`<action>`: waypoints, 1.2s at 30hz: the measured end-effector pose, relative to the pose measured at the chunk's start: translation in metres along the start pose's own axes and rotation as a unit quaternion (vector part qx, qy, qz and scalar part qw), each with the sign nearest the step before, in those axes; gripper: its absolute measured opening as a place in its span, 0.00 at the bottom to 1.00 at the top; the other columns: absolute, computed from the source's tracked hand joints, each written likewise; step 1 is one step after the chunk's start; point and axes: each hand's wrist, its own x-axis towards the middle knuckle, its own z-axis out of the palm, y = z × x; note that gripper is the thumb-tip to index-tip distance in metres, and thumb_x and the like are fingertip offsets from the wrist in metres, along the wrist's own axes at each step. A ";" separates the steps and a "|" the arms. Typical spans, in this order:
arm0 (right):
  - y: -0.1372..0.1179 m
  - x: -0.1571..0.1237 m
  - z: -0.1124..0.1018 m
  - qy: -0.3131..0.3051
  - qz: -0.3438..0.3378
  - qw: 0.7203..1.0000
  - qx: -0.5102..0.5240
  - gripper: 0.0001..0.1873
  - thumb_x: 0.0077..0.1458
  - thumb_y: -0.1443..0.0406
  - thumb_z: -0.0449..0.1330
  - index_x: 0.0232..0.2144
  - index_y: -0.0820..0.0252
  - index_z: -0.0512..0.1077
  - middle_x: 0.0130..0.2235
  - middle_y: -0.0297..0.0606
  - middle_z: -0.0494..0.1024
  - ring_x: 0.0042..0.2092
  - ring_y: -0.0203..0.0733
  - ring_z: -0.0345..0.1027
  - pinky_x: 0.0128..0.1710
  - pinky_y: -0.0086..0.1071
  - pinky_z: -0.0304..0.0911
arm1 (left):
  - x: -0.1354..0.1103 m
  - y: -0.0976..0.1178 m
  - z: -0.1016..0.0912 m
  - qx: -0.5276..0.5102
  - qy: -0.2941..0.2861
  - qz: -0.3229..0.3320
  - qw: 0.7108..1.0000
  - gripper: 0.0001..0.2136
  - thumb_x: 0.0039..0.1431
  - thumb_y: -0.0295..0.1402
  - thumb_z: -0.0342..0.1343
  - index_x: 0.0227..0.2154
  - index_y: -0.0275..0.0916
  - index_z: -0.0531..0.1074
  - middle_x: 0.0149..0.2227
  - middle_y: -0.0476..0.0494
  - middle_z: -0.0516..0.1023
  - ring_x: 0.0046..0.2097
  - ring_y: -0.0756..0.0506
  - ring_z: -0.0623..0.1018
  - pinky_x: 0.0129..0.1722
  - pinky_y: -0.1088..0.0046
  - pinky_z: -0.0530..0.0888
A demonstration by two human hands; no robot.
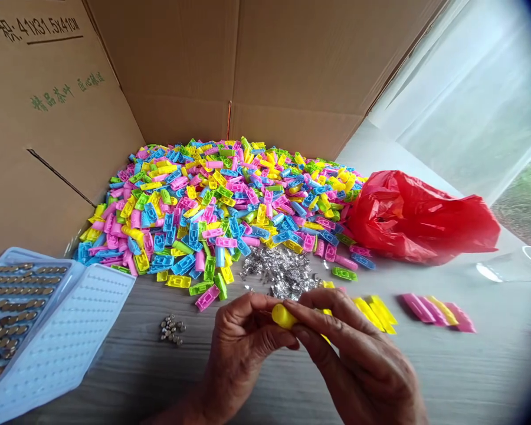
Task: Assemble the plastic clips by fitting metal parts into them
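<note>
My left hand (243,348) and my right hand (349,360) meet over the wood-grain table, with the fingers of both pinching a small yellow plastic piece (284,316). Its far end is hidden by my fingers. Just beyond my hands lies a scatter of small silver metal parts (278,271). A large heap of pink, blue, yellow and green plastic pieces (212,206) spreads behind them. To the left of my left hand sits a small cluster of button cells (172,329).
A plastic tray of button cells (13,313) and a white dimpled tray (66,336) lie at the left. Yellow pieces (374,313) and pink pieces (433,313) lie in rows at the right. Behind them are a red plastic bag (416,218) and cardboard box walls (159,65).
</note>
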 end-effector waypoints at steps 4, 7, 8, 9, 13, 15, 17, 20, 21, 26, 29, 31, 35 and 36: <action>0.001 -0.001 0.003 0.001 0.013 1.000 0.011 0.22 0.56 0.74 0.58 0.50 0.48 0.71 0.38 0.38 0.73 0.36 0.39 0.71 0.32 0.30 0.68 | -0.001 0.004 0.003 0.032 0.016 0.032 0.999 0.07 0.41 0.26 0.70 0.25 0.42 0.81 0.24 0.53 0.79 0.28 0.53 0.76 0.29 0.83 0.74; 0.003 0.002 0.006 -0.001 0.009 0.999 0.037 0.19 0.56 0.74 0.58 0.47 0.51 0.74 0.35 0.38 0.73 0.34 0.37 0.70 0.29 0.28 0.68 | -0.001 0.004 0.004 0.039 0.015 0.035 0.999 0.08 0.41 0.24 0.70 0.25 0.42 0.80 0.23 0.54 0.78 0.26 0.54 0.76 0.28 0.85 0.74; 0.004 0.004 0.006 -0.003 0.009 0.999 0.048 0.18 0.56 0.73 0.57 0.46 0.52 0.74 0.34 0.37 0.72 0.34 0.37 0.70 0.29 0.27 0.68 | -0.002 0.003 0.004 0.036 0.016 0.033 0.999 0.08 0.42 0.24 0.69 0.27 0.43 0.80 0.23 0.55 0.78 0.26 0.54 0.76 0.28 0.85 0.74; 0.004 0.005 0.007 -0.007 0.013 0.998 0.058 0.16 0.57 0.73 0.57 0.45 0.54 0.75 0.34 0.37 0.72 0.33 0.36 0.70 0.28 0.27 0.68 | -0.002 0.002 0.003 0.029 0.021 0.035 0.999 0.11 0.42 0.24 0.69 0.30 0.46 0.80 0.24 0.56 0.78 0.26 0.54 0.76 0.28 0.84 0.75; 0.005 0.005 0.009 -0.012 0.057 0.996 0.072 0.09 0.59 0.69 0.57 0.40 0.56 0.75 0.34 0.38 0.75 0.34 0.37 0.71 0.30 0.27 0.70 | -0.001 -0.002 0.001 0.049 0.029 0.073 0.996 0.22 0.45 0.25 0.68 0.42 0.57 0.77 0.27 0.56 0.77 0.26 0.53 0.78 0.28 0.80 0.77; 0.007 0.001 0.010 -0.009 0.088 0.993 0.078 0.06 0.59 0.66 0.57 0.39 0.57 0.73 0.33 0.37 0.75 0.34 0.38 0.72 0.31 0.27 0.71 | -0.001 -0.001 0.000 0.096 0.014 0.088 0.991 0.17 0.46 0.25 0.67 0.39 0.52 0.80 0.28 0.53 0.76 0.27 0.52 0.78 0.27 0.80 0.78; 0.009 -0.005 0.011 0.013 0.114 0.990 0.083 0.07 0.60 0.64 0.56 0.41 0.56 0.71 0.33 0.37 0.76 0.34 0.38 0.73 0.30 0.28 0.72 | -0.001 0.000 0.000 0.119 0.003 0.087 0.989 0.10 0.47 0.26 0.66 0.33 0.47 0.82 0.29 0.51 0.76 0.27 0.51 0.79 0.27 0.79 0.78; 0.012 -0.012 0.010 0.043 0.087 0.992 0.081 0.14 0.58 0.58 0.59 0.45 0.54 0.71 0.39 0.40 0.77 0.39 0.43 0.74 0.35 0.31 0.73 | -0.002 -0.001 -0.001 0.097 0.003 0.070 0.993 0.08 0.47 0.29 0.67 0.32 0.48 0.81 0.27 0.52 0.78 0.27 0.50 0.78 0.26 0.79 0.76; 0.013 -0.012 0.010 0.043 0.064 0.994 0.077 0.16 0.56 0.56 0.61 0.45 0.54 0.71 0.40 0.41 0.77 0.41 0.43 0.74 0.36 0.32 0.73 | -0.003 -0.002 -0.002 0.094 0.006 0.066 0.993 0.08 0.46 0.30 0.68 0.31 0.47 0.80 0.26 0.52 0.78 0.27 0.51 0.78 0.26 0.80 0.76; 0.012 -0.005 0.008 0.035 -0.003 0.997 0.066 0.11 0.54 0.64 0.63 0.42 0.59 0.74 0.35 0.39 0.77 0.36 0.38 0.73 0.33 0.27 0.71 | -0.002 -0.004 -0.004 0.105 0.013 0.081 0.991 0.06 0.44 0.33 0.69 0.27 0.45 0.79 0.24 0.53 0.75 0.25 0.53 0.75 0.25 0.83 0.73; 0.014 -0.001 0.007 0.019 -0.023 0.996 0.086 0.12 0.55 0.67 0.62 0.43 0.60 0.74 0.33 0.39 0.76 0.34 0.37 0.73 0.31 0.28 0.70 | -0.001 -0.004 -0.003 0.091 -0.003 0.057 0.994 0.05 0.47 0.34 0.67 0.28 0.47 0.78 0.22 0.54 0.75 0.23 0.51 0.76 0.25 0.79 0.74; 0.016 0.001 0.006 0.010 -0.023 0.994 0.102 0.13 0.56 0.67 0.62 0.45 0.58 0.73 0.34 0.39 0.76 0.34 0.37 0.72 0.30 0.28 0.70 | 0.000 -0.004 -0.004 0.085 0.001 0.052 0.995 0.05 0.46 0.33 0.67 0.28 0.47 0.78 0.22 0.54 0.75 0.23 0.51 0.77 0.25 0.77 0.75; 0.023 0.004 0.000 -0.027 -0.008 0.989 0.144 0.18 0.56 0.68 0.61 0.49 0.51 0.72 0.34 0.36 0.75 0.34 0.35 0.71 0.30 0.27 0.69 | 0.002 -0.002 -0.005 0.052 -0.023 0.022 0.998 0.08 0.46 0.34 0.68 0.30 0.45 0.76 0.25 0.53 0.75 0.24 0.50 0.77 0.23 0.77 0.75; 0.024 0.005 -0.001 -0.041 -0.005 0.987 0.155 0.19 0.56 0.69 0.61 0.50 0.50 0.71 0.34 0.35 0.75 0.34 0.35 0.71 0.31 0.27 0.69 | 0.003 -0.002 -0.005 0.039 -0.037 0.009 0.999 0.09 0.46 0.36 0.68 0.31 0.44 0.76 0.25 0.52 0.75 0.23 0.50 0.76 0.21 0.78 0.74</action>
